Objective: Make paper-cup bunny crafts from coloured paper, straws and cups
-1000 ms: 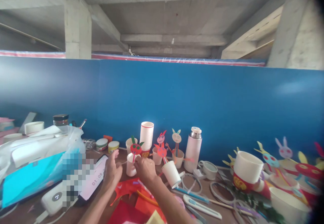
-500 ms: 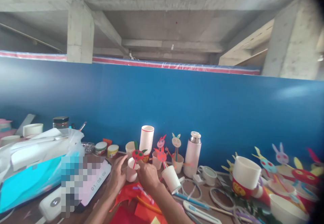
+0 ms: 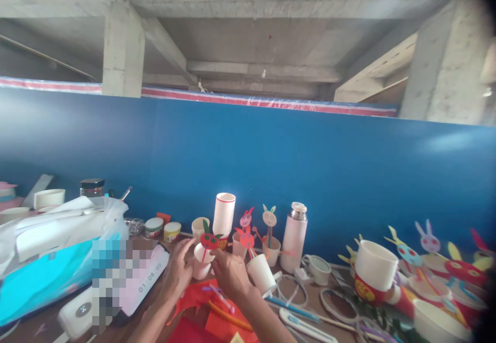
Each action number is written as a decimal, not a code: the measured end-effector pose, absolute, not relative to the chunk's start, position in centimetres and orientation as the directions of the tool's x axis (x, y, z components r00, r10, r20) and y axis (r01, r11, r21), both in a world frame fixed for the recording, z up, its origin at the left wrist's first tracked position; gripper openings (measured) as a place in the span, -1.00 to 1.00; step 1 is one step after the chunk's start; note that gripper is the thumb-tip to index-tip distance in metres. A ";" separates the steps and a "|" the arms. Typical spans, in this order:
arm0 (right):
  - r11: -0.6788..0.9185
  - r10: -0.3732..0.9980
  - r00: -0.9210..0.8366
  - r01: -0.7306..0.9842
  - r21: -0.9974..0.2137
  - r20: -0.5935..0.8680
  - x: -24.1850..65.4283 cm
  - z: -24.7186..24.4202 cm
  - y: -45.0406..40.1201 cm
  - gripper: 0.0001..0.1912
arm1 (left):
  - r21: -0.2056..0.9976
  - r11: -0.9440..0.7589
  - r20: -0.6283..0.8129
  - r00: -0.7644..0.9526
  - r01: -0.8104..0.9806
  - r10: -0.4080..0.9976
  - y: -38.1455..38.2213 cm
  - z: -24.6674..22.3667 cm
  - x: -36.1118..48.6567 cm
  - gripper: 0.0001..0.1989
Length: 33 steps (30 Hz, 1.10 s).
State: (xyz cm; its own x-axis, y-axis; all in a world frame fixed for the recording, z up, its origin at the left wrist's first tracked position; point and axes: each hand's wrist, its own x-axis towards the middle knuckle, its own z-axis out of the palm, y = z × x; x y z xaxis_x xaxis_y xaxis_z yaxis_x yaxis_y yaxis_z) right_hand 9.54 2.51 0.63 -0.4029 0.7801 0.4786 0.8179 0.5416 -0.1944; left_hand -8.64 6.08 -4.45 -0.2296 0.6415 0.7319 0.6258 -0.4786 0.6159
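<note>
A white paper cup stands between my hands, with a red paper head with green ears on a stick rising from it. My left hand is at the cup's left side, fingers partly spread, thumb close to the cup. My right hand is closed at the cup's right, just beside the red head; what its fingertips hold is too small to name. Red paper lies below the hands, with pink and orange strips on it. A tilted cup with a red paper figure is right of my right hand.
Stacked cups, a thermos and a glass mug stand behind. A utility knife and cables lie at right, near cups with paper rabbits. A plastic bag and a timer are on the left.
The red head has shifted slightly left and down. My right hand has moved a little right and down, away from the cup. My left hand is nearly where it was.
</note>
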 end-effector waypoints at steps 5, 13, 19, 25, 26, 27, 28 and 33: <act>0.409 0.835 -0.271 0.888 -0.211 0.479 14.9 1.6 2.9 -0.73 | 0.610 -0.517 0.769 -0.294 0.600 0.567 3.5 -1.9 -7.2 -0.74; 0.295 0.889 -0.203 0.939 -0.175 0.411 19.7 1.5 4.0 -0.79 | 0.624 -0.636 0.744 -0.095 0.455 0.662 0.4 0.0 -2.0 -0.82; 0.306 0.893 -0.202 0.927 -0.216 0.402 20.6 1.8 3.2 -0.85 | 0.702 -0.596 0.670 -0.079 0.389 0.738 0.7 -1.0 -1.6 -0.85; 0.365 0.870 -0.204 0.878 -0.309 0.449 20.8 3.2 1.6 -0.85 | 0.799 -0.500 0.538 -0.025 0.334 0.843 0.9 -1.4 -0.6 -0.83; 0.375 0.862 -0.201 0.870 -0.320 0.464 20.7 3.3 1.3 -0.86 | 0.819 -0.477 0.510 -0.026 0.318 0.859 1.0 -1.4 -0.5 -0.83; 0.384 0.855 -0.198 0.863 -0.329 0.479 20.6 3.4 1.1 -0.86 | 0.839 -0.454 0.483 -0.025 0.300 0.875 1.0 -1.3 -0.5 -0.82; 0.391 0.848 -0.193 0.856 -0.338 0.493 20.5 3.5 0.8 -0.87 | 0.856 -0.432 0.457 -0.023 0.282 0.889 1.0 -1.3 -0.5 -0.81; 0.427 0.824 -0.186 0.824 -0.371 0.534 20.1 3.4 0.0 -0.86 | 0.913 -0.345 0.353 0.005 0.217 0.936 1.0 -1.6 -0.1 -0.79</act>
State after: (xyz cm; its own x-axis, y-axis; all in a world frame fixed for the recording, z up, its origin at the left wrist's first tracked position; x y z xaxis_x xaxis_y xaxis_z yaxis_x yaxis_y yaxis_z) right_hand 20.15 0.01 3.42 -0.1865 0.8244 0.5344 0.8244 0.4272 -0.3713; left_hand -0.05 0.96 -1.63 0.0049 0.9357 0.3527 0.2169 -0.3453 0.9131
